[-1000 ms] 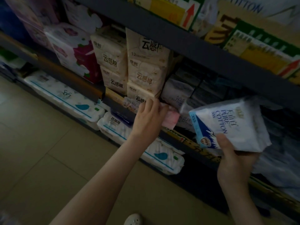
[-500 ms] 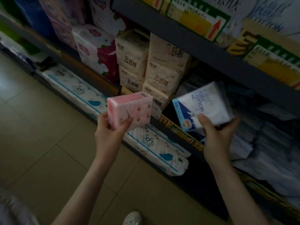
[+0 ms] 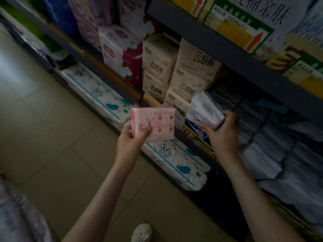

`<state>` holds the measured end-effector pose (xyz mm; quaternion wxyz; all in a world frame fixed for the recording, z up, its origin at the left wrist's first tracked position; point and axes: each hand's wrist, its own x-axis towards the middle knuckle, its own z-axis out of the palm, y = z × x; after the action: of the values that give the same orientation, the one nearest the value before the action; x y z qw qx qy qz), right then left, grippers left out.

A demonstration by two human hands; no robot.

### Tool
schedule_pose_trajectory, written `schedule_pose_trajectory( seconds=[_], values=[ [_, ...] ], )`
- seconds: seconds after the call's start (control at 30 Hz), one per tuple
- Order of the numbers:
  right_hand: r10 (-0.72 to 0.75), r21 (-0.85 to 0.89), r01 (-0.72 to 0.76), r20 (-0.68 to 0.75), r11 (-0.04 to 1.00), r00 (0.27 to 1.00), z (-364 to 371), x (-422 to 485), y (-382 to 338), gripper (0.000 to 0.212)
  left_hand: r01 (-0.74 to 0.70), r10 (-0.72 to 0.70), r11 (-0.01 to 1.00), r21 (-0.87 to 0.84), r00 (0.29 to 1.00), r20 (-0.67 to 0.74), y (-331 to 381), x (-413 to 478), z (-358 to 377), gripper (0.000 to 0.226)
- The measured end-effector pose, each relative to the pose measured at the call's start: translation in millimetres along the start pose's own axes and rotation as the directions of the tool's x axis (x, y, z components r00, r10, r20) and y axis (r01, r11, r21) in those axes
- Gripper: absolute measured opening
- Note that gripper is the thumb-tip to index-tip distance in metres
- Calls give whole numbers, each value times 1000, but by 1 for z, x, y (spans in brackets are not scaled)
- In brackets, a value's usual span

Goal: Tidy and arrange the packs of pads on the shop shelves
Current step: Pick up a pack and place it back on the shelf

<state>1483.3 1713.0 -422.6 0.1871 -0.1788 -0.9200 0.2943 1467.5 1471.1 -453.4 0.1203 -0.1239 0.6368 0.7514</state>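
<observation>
My left hand [image 3: 130, 142] pinches the flat pink dotted plastic pack [image 3: 153, 124] clear of the dark metal shelf [image 3: 187, 132]. My right hand [image 3: 223, 137] grips the white-and-blue soft pack [image 3: 204, 110] at its front edge. Seat this pack flush beside the cream packs [image 3: 190, 84], label outward.

1. A single camera sits on the person's head and looks forward and steeply down along both forearms.
2. It faces the shelves [image 3: 227, 49] at a slant. Their front edges run diagonally from upper left to lower right, filling the top and right, while the tiled floor [image 3: 52, 154] takes the left and bottom.
3. It is close. The left hand [image 3: 131, 142] with a pink pack [image 3: 157, 124] and the right hand [image 3: 223, 135] with a white pack [image 3: 204, 110] sit mid-frame, just before the shelf edge.
4. A shoe [image 3: 142, 232] at the bottom edge lies almost under the lens.
5. The wide angle bows lines towards the borders, and the corners are dim and blurred.
</observation>
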Motion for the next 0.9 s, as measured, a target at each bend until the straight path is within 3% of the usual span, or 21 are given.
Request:
schedule_pose_trajectory(
  seconds=[0.13,0.33,0.43,0.6,0.73,0.8,0.9],
  values=[
    [-39,-93,41,24,995,999,5,1,5,70,52,-55,998,45,996,75,1,-7,-5,35],
    [29,-204,-4,118,979,993,2,12,-2,68,79,-79,995,65,997,10,10,-26,-11,32],
    [3,-236,18,89,972,996,-5,10,-4,58,70,-71,992,108,997,8,18,-35,-20,37],
    [52,-463,66,237,884,970,1,10,5,48,67,-64,988,142,998,-22,20,-43,-34,45],
    [47,-568,47,150,821,988,-1,0,-19,57,89,-86,989,115,996,-34,25,-51,-45,45],
    [-59,-414,112,138,903,989,-4,-11,-48,61,92,-91,986,138,996,-15,39,-54,-53,46],
    [-124,116,86,379,990,917,-12,-28,-118,74,70,-82,979,192,995,56,76,-59,-75,46]
  ],
)
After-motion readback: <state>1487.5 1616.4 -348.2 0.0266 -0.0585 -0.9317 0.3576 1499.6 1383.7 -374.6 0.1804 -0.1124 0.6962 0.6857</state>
